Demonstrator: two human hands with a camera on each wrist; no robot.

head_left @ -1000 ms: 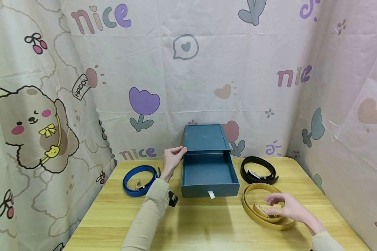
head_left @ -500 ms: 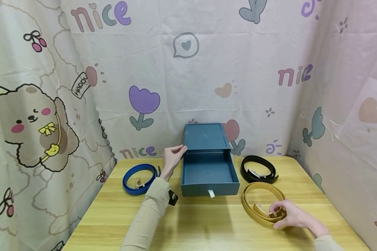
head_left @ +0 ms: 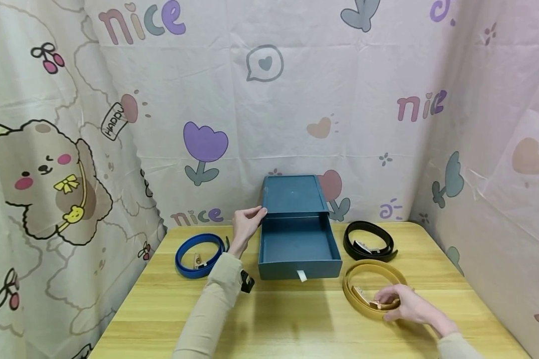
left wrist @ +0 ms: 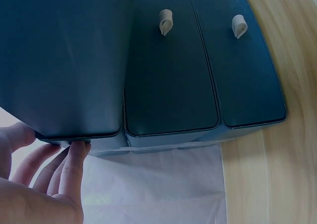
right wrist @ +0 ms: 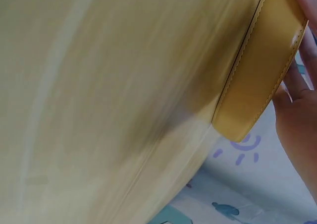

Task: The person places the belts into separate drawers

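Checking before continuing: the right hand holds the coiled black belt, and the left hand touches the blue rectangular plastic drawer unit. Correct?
Wrong belt: the right hand holds the coiled yellow stitched belt, as the head and right wrist views show. The left hand does touch the drawer unit.

Drawer unit (head_left: pixel 295 195) between belts (head_left: pixel 354 303)

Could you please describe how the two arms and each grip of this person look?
The long beige fabric left sleeve looks plain, with soft creases; the beige fabric right sleeve, only partly visible, looks similar. A small black boxy object shows beside the left cuff; how it is fixed is hidden. The left grip and right grip are human hands without gloves.
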